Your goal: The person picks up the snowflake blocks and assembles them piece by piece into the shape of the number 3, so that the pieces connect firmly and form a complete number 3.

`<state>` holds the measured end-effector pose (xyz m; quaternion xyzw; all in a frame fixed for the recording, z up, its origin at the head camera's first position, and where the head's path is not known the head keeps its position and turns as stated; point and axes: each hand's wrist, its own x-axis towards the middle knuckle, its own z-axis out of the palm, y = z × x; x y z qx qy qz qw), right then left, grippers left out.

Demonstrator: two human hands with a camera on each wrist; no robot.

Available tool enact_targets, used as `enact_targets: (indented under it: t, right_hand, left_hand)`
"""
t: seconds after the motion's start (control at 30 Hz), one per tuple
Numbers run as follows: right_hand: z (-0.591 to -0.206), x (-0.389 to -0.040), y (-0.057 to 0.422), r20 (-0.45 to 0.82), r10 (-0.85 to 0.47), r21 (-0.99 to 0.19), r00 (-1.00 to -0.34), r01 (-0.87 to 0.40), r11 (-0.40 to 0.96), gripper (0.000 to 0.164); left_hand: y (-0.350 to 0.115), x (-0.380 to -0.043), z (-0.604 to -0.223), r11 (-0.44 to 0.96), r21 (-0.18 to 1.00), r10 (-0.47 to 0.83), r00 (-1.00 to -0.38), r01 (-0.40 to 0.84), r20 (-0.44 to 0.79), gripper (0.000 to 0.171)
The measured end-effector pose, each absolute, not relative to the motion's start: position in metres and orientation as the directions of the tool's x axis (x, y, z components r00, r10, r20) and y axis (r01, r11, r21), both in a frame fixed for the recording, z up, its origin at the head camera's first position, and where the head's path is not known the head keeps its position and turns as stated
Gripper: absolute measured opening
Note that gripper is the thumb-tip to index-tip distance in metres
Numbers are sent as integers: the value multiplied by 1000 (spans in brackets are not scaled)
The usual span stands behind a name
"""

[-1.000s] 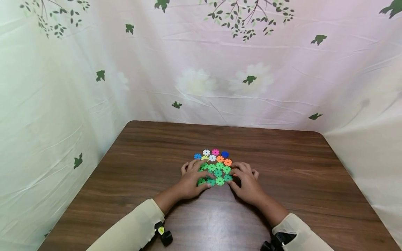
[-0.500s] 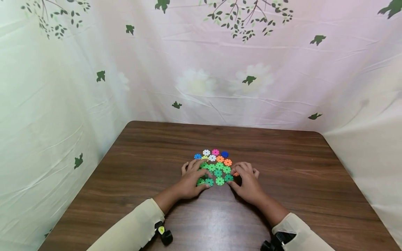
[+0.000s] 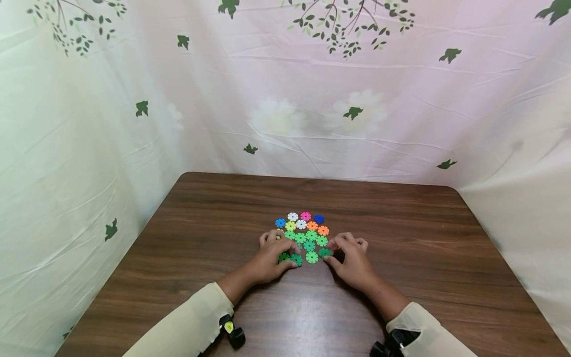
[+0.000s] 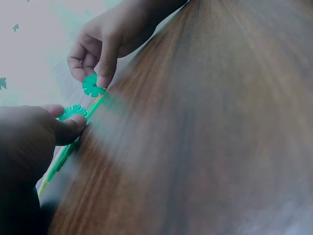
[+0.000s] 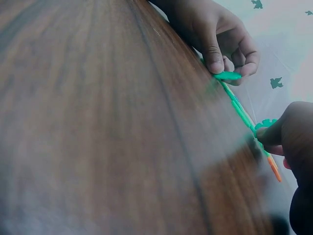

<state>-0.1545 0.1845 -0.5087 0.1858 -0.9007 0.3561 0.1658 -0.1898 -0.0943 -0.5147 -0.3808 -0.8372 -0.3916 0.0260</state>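
As hands (image 3: 269, 260) (image 3: 351, 260) pinch green discs (image 3: 296, 260) (image 3: 325, 253), table edges (image 3: 321, 181) lie well away.

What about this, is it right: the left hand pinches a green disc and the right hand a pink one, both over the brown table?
One slip: the right hand pinches a green disc, not pink, as the left wrist view shows. The left hand pinches another green disc, and both hands are over the brown table.
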Motion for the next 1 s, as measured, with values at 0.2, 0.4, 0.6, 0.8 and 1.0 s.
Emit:
enact_targets:
  t: [0.2,0.4,0.6,0.8,1.0]
  right_hand:
    - [-509,-154,185,432,-240,-591,-870,-474,653,30]
    - [-506,-152,184,454,-255,-596,-854,-504,626,36]
    - [-502,-149,181,426,-235,-625,-874,-471,622,43]
    - [-498,-146,176,413,-213,-654,-885,-451,607,46]
    - [-499,-145,170,465,-217,-647,-858,-497,579,42]
  left_hand:
    - [-95,-192,-522,340,653,600,-691,677,404,16]
    - [-93,-186,-508,322,699,548,-728,638,412,14]
    - [-91,-182,-500,335,730,481,-774,596,411,10]
    - [-91,-182,-500,337,726,446,-781,600,438,12]
    - [-91,-182,-500,328,732,433,-784,597,445,11]
